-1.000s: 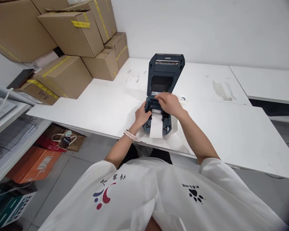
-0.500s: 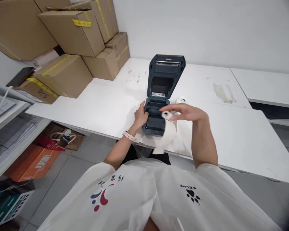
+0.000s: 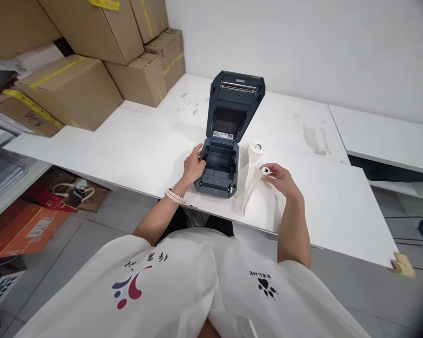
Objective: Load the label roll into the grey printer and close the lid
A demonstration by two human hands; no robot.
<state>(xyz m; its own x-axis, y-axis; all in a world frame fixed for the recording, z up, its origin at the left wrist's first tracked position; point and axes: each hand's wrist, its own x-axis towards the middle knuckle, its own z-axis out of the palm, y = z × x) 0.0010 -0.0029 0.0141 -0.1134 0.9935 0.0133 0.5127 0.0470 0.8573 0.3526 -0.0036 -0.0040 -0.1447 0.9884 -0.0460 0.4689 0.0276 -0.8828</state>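
Note:
A dark grey label printer (image 3: 216, 180) stands on the white table with its lid (image 3: 234, 105) raised, and its inner bay shows no roll. My left hand (image 3: 194, 165) grips the printer's left side wall, thumb over the rim. To the right of the printer, my right hand (image 3: 281, 178) pinches a small, nearly used-up white label roll (image 3: 259, 173) by its end. A loose strip of paper trails from that roll toward the table's front edge. Just behind it, a thicker white label roll (image 3: 255, 149) rests on the table.
Cardboard boxes (image 3: 70, 94) with yellow tape are stacked at the back left. A white wall (image 3: 296, 51) runs behind the table (image 3: 317, 206). On the floor at the left are an orange box (image 3: 24, 230) and a paper bag (image 3: 97, 197). A tan pad (image 3: 403, 265) covers the right front corner.
My right hand has moved right and slightly down with the small roll, out from over the printer. My left hand keeps its grip on the printer. The view has shifted a little.

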